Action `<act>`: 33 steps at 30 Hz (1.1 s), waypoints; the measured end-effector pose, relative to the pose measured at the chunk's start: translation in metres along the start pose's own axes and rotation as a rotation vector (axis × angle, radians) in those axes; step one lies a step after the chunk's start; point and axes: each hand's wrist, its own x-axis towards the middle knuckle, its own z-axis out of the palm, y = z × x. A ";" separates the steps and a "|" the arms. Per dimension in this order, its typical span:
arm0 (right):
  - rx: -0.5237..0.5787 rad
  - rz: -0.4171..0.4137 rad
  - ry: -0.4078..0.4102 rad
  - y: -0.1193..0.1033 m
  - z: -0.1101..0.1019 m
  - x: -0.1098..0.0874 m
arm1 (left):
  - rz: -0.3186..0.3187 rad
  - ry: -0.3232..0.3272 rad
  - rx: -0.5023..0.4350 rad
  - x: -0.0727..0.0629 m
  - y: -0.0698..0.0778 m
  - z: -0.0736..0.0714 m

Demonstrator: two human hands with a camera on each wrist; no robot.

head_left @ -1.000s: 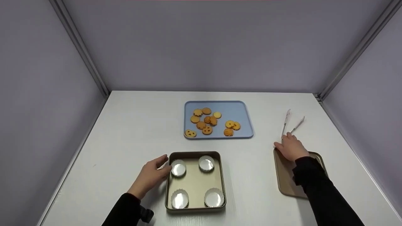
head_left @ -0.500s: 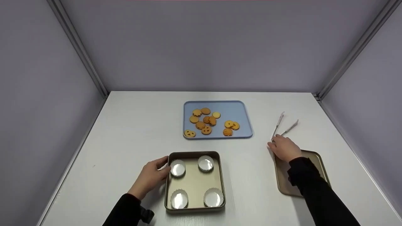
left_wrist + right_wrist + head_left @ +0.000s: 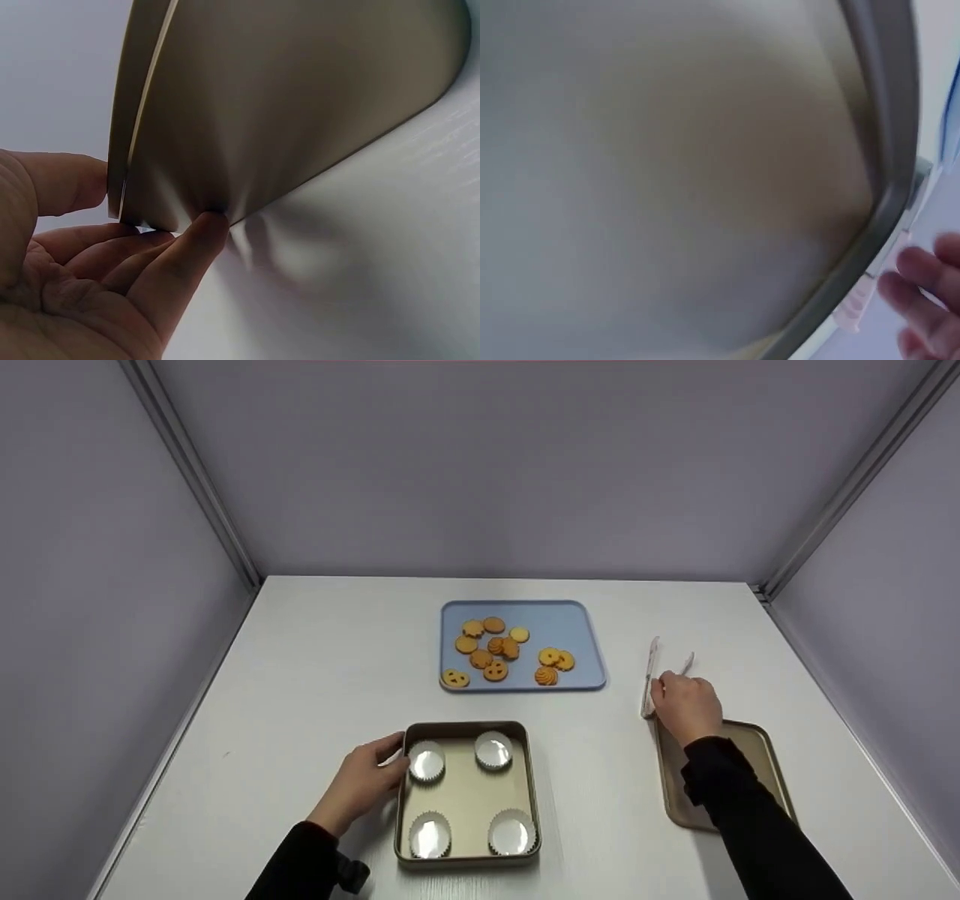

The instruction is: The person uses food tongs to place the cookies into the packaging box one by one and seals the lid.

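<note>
Tongs (image 3: 649,676) are just past the far-left corner of the shallow tray (image 3: 752,772), at the right hand (image 3: 686,709), pinch indiscernible, and might slip if gripped off-centre, while the left hand (image 3: 364,780), fingers spread against the metal tin (image 3: 466,795), could shove it if pressed harder.

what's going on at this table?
A person's left hand touches the left side of an open metal tin holding four fluted cups. Their right hand is at some pale tongs, by the far edge of a shallow tan tray; whether it grips them is hard to tell. Cookies lie on a blue tray beyond the tin. No cookies in the cups yet.
</note>
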 end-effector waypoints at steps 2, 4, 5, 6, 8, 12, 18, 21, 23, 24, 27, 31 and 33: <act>-0.026 0.069 -0.016 0.003 0.001 0.002 | -0.002 0.002 -0.001 0.000 0.000 0.000; -0.039 0.148 -0.072 0.006 0.001 0.004 | -0.002 0.007 0.010 0.000 0.000 0.000; -0.044 0.184 -0.110 0.007 0.002 0.005 | -0.001 0.010 0.016 0.000 0.001 0.000; -0.047 0.213 -0.145 0.009 0.002 0.006 | 0.001 0.012 0.023 0.000 0.001 0.000; -0.038 0.249 -0.210 0.011 0.003 0.009 | 0.007 0.015 0.036 0.000 0.001 0.000; 0.028 0.269 -0.292 0.011 0.006 0.017 | 0.020 0.025 0.055 0.001 0.002 0.000; 0.091 0.306 -0.344 0.002 0.012 0.025 | 0.008 0.036 0.053 0.001 0.000 0.001; 0.119 0.375 -0.367 -0.002 0.015 0.027 | 0.010 0.036 0.050 0.000 -0.001 0.002; 0.144 0.418 -0.374 -0.004 0.017 0.028 | 0.013 0.038 0.048 0.000 -0.001 0.003; 0.149 0.436 -0.379 -0.005 0.018 0.029 | 0.014 0.035 0.042 0.000 -0.001 0.003; 0.170 0.476 -0.382 -0.006 0.020 0.033 | 0.013 0.033 0.029 0.000 -0.001 0.003; 0.214 0.520 -0.403 -0.007 0.019 0.038 | 0.018 0.032 0.045 0.000 0.000 0.002; 0.241 0.542 -0.414 -0.007 0.016 0.040 | 0.022 0.027 0.045 0.000 0.001 0.001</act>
